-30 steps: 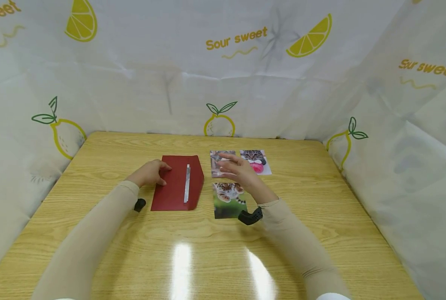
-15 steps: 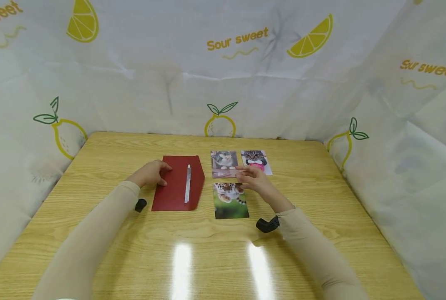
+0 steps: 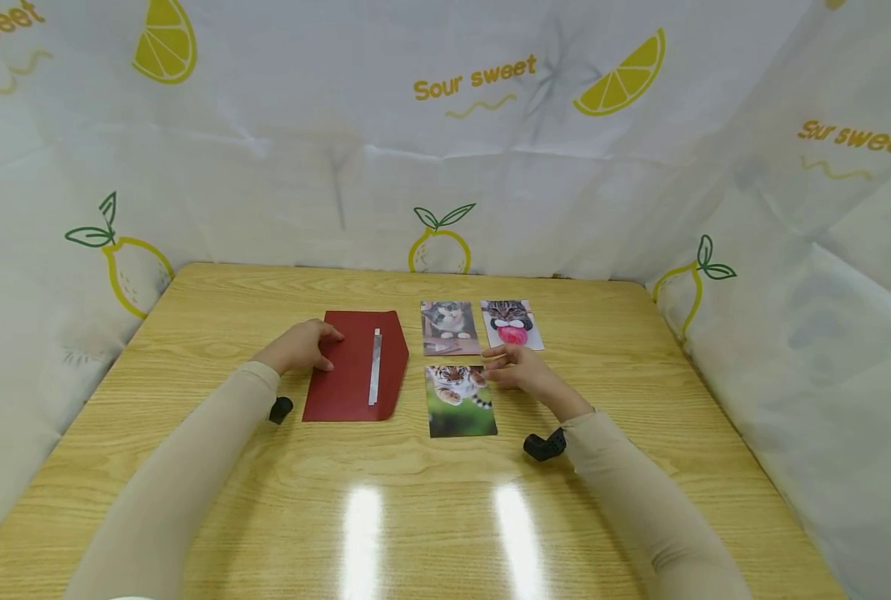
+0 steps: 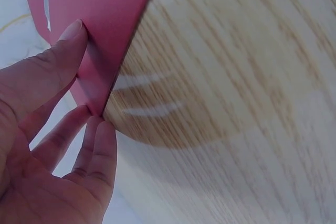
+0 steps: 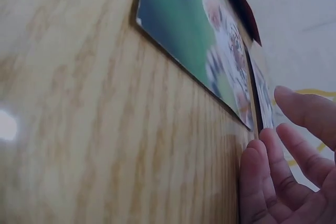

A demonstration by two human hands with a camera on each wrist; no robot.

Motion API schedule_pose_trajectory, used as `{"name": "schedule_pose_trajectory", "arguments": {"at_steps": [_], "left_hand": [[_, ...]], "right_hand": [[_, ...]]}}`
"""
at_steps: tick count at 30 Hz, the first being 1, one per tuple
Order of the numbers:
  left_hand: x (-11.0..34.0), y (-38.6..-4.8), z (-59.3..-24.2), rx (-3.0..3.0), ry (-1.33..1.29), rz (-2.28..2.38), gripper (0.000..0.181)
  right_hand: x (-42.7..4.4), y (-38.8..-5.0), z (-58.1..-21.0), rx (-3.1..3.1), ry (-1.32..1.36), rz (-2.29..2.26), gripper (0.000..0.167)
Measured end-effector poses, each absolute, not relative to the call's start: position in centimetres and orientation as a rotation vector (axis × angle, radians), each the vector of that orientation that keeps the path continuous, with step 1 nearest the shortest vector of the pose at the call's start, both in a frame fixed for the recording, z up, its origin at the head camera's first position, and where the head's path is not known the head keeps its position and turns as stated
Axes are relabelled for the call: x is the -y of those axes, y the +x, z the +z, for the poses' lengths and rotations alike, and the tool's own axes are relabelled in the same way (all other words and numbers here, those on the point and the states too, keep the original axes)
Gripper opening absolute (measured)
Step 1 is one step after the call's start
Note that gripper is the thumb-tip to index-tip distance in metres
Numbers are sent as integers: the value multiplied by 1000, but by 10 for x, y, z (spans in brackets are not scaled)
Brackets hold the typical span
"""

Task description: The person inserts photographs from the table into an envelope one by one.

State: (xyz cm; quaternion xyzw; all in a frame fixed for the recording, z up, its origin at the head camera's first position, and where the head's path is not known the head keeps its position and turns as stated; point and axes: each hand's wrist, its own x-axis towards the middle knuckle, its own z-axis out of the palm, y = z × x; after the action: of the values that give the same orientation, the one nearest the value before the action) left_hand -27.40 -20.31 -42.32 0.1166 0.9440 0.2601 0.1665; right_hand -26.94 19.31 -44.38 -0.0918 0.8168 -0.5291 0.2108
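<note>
A red envelope lies on the table with its pointed flap to the right and a pale strip along it. My left hand rests at its left edge, thumb and fingers spread apart. Three photo cards lie to the right: a kitten photo, a cat photo with a pink ball, and a tiger cub photo nearer me. Beside the tiger photo's upper right corner, my right hand has relaxed fingers and holds nothing. In the right wrist view its fingertips are near that corner; contact cannot be told.
The wooden table runs up to a white lemon-printed cloth at the back and sides. Black wrist devices show near both wrists, the right one just below the hand.
My right hand has drawn back toward the right and nearer me, off the kitten photo, down beside the tiger photo's corner. The left hand and the envelope stay put.
</note>
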Motion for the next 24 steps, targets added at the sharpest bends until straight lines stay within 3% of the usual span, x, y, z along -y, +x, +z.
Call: {"name": "schedule_pose_trajectory", "arguments": {"at_steps": [24], "left_hand": [[203, -273, -421, -2685, 347, 738, 53]], "right_hand": [[-186, -270, -447, -2389, -229, -1313, 45]]}}
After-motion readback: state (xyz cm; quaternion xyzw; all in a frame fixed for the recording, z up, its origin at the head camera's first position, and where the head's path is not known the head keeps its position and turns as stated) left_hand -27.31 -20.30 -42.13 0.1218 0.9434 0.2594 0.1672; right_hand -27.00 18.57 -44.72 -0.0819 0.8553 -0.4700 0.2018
